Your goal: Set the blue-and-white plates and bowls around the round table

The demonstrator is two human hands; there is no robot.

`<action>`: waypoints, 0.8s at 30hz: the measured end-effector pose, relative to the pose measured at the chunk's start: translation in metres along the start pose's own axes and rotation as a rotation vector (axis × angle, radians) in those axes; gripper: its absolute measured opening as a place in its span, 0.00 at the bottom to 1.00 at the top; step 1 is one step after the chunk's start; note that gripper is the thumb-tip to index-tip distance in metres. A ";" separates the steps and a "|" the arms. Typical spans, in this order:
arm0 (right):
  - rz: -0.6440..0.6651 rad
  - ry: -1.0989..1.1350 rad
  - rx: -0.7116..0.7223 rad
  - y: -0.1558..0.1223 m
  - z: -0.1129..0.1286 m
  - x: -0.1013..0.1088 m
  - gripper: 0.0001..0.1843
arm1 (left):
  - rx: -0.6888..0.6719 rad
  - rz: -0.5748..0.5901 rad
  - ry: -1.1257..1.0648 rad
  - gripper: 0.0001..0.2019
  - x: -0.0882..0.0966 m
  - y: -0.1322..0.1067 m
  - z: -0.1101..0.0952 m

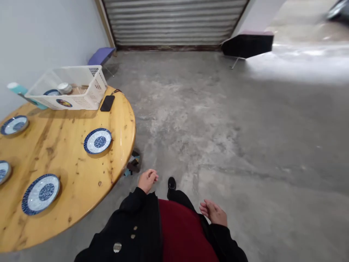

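My left hand (148,181) hangs beside the table's edge, its fingers loosely bent and nothing visible in them. On the other side of my body, my right hand (214,212) is in the air with the fingers loosely apart, holding nothing. The round wooden table (79,189) lies to the left. Nearest to my left hand on it is a blue-and-white plate (98,141). Another blue-rimmed plate (40,194) sits closer to my body, and two more plates, one at the far left (14,125) and one cut by the frame (3,171), stand on the left side.
A white plastic basket (89,98) with dishes stands at the table's back, beside a black phone (107,103) and a turquoise cylindrical object (19,88). Concrete floor (191,120) extends to a roller shutter (174,25). A purple folded-looking item (101,56) and a black panel (248,45) flank the shutter.
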State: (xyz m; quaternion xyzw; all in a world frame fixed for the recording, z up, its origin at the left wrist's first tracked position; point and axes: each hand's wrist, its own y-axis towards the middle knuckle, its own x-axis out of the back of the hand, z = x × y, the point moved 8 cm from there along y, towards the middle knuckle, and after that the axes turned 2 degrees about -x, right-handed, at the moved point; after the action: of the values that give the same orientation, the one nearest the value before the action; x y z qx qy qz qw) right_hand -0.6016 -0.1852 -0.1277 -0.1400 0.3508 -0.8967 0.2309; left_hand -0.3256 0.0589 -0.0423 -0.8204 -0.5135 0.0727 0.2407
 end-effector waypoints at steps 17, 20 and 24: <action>0.535 -0.390 0.061 0.179 0.198 -0.224 0.33 | 0.112 -0.528 -0.268 0.12 0.012 0.088 -0.045; 0.578 -0.482 -0.002 0.203 0.190 -0.238 0.30 | 0.090 -0.540 -0.312 0.12 0.015 0.144 -0.063; 0.572 -0.532 -0.011 0.258 0.231 -0.247 0.27 | 0.021 -0.483 -0.285 0.08 0.024 0.222 -0.102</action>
State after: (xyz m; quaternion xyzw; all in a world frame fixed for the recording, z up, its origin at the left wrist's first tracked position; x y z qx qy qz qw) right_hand -0.2139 -0.3561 -0.1634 -0.2653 0.3085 -0.7266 0.5537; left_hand -0.0975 -0.0324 -0.0543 -0.6530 -0.7222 0.1334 0.1849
